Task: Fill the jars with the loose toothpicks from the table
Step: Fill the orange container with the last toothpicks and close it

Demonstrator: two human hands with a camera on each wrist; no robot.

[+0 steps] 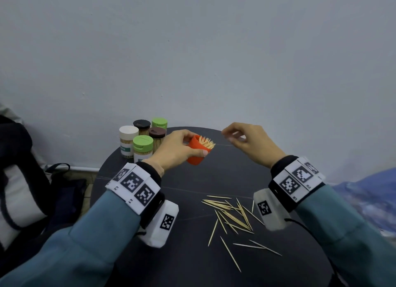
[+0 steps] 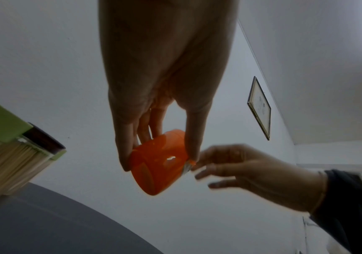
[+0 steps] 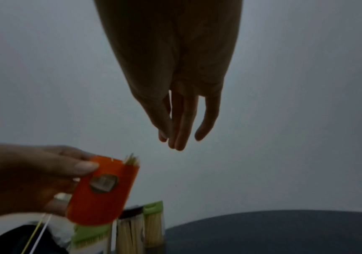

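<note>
The left hand (image 1: 175, 149) grips a small orange plastic jar (image 1: 198, 149), lid off, tilted w/ its mouth toward the right hand (image 1: 246, 143). Thin wooden toothpick tips (image 1: 206, 142) poke past the rim, so it looks partly filled. The right hand hangs just beside the mouth, fingers loosely curled & apart, holding nothing that shows.

The loose toothpicks (image 1: 233, 218) lie scattered on the dark round table (image 1: 192, 265), nearer the person than both hands, below the right wrist. Five capped clear jars (image 1: 142, 142), white, black, brown & two green lids, stand in a cluster left of the left hand.

Judgement: the picks are very light, stiff but snappable, sharp-ended, prone to rolling. Best pinched mid-shaft as a small aligned bunch, then fed point-first. The jar is light, smooth plastic; hold round its body, as now.
</note>
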